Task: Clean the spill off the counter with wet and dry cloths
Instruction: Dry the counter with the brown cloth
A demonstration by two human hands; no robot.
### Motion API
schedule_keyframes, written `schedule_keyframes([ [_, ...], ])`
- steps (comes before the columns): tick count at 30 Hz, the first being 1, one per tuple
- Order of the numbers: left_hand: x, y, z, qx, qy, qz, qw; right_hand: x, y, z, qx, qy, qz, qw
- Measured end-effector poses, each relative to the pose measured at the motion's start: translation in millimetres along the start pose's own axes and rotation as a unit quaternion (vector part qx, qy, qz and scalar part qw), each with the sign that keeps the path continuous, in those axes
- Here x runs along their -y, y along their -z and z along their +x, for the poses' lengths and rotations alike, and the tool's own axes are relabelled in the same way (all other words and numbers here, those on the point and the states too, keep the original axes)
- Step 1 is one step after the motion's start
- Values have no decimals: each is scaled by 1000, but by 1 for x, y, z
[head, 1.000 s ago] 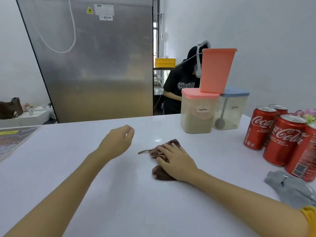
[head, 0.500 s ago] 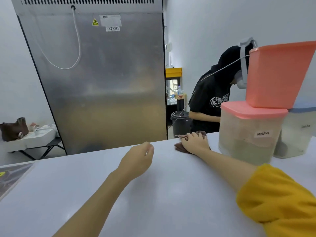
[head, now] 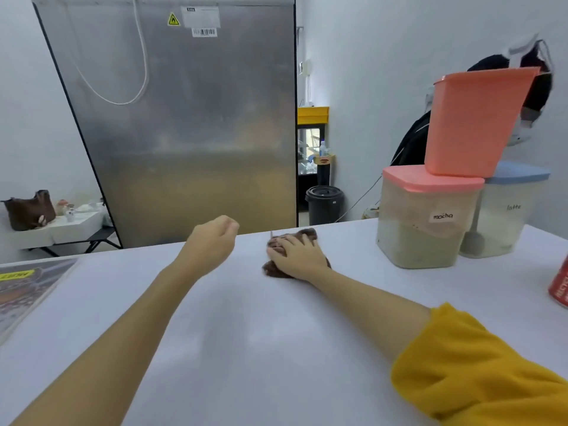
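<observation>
Brown cloth (head: 307, 234) lies bunched on the white counter (head: 246, 348) close to its far edge, a little right of the middle. The right hand (head: 296, 256) lies flat on top of it, fingers spread and fairly straight, pressing it down onto the surface; cloth shows beyond the fingertips at the far side and under the heel of the hand at the near side. The right arm reaches in from the near right corner, with a yellow sleeve (head: 470, 370) pushed up above the elbow.

The left hand (head: 212, 241) is just left of the cloth, near the far edge, not touching it. Its fingers are curled into a loose fist with nothing in them, and whether it rests on the counter or hangs just above it I cannot tell.

Toward the far right corner stands a clear canister labelled "mocha" (head: 427, 222) with a pink lid, and just beside it on the right a canister labelled "latte" (head: 507, 216) with a blue lid. A pink tub (head: 476, 124) sits on top of the two. At the right edge part of a red can (head: 561, 284) shows. A printed sheet (head: 27, 287) lies flat at the left edge.

Beyond the far edge stands a large stainless-steel cabinet (head: 184, 124), and a person in black (head: 412, 146) is mostly hidden behind the canisters.
</observation>
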State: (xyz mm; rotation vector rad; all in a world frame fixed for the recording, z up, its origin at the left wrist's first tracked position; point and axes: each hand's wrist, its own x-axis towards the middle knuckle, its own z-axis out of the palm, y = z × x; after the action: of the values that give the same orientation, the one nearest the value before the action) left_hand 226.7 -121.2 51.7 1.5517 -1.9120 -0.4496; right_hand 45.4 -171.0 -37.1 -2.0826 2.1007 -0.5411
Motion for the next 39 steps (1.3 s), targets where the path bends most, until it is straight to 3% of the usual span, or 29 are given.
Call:
schedule_keyframes([
  [5,7,19,-36,-19,28,11,999,46,4,-96,37,169,0,985],
  [9,1,31,-74,32,42,21,998,20,28,-183,50,293,16,955],
  [11,-2,41,-95,46,47,23,998,-21,47,-187,33,260,43,964],
  [14,2,54,-134,32,48,23,998,-79,63,-166,6,74,16,997],
  [18,26,72,-168,-24,68,14,997,-54,42,-129,-30,-75,-30,996],
  [20,40,74,-173,-50,97,-4,994,-2,23,-128,-7,-64,-7,998],
  [25,51,56,-169,-141,85,-29,986,101,-9,-174,38,149,27,988],
  [28,50,48,-170,-145,53,-4,988,109,7,-234,41,239,18,970],
  [31,42,34,-180,-124,-5,44,991,67,29,-283,50,282,28,958],
  [34,32,24,-188,-109,-43,75,990,3,55,-275,76,186,26,979],
  [37,29,22,-192,-104,-57,94,988,-28,54,-237,16,42,-11,999],
  [39,30,22,-193,-98,-57,111,987,-12,37,-232,-19,-3,-48,999],
])
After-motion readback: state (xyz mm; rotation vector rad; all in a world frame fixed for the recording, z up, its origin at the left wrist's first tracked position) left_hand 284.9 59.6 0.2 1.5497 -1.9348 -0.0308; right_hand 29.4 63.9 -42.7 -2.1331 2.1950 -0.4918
